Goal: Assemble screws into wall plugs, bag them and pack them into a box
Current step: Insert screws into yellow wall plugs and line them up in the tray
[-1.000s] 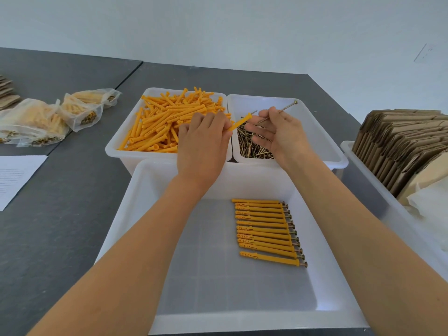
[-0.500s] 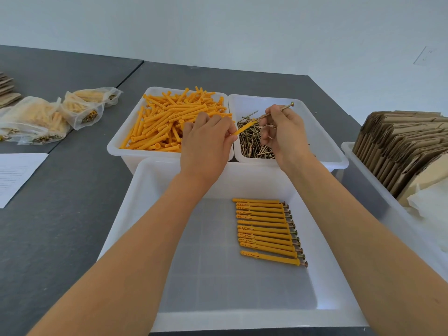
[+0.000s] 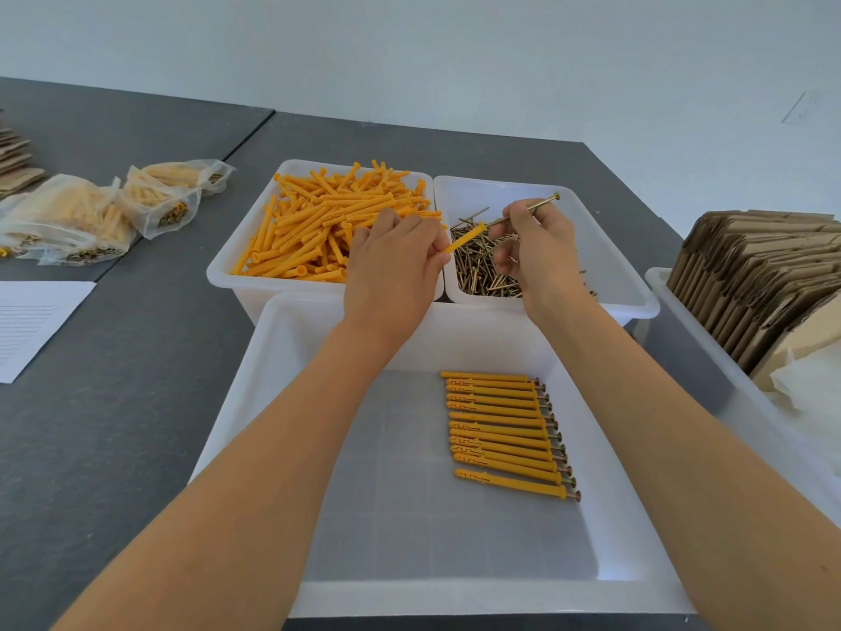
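Note:
My left hand pinches an orange wall plug that points up and to the right. My right hand pinches a brass screw, and the screw's tip meets the open end of the plug. Both hands hover over the seam between a white bin of loose orange plugs and a white bin of loose screws. Below them, the large white tray holds a neat row of several plugs with screws in them.
Clear bags filled with plugs and screws lie on the grey table at the left, near a sheet of paper. A white bin of flat brown cardboard boxes stands at the right edge.
The right hand has lifted a screw from the screw bin and brought its tip to the plug's end. The left hand lowered the plug slightly toward the screw.

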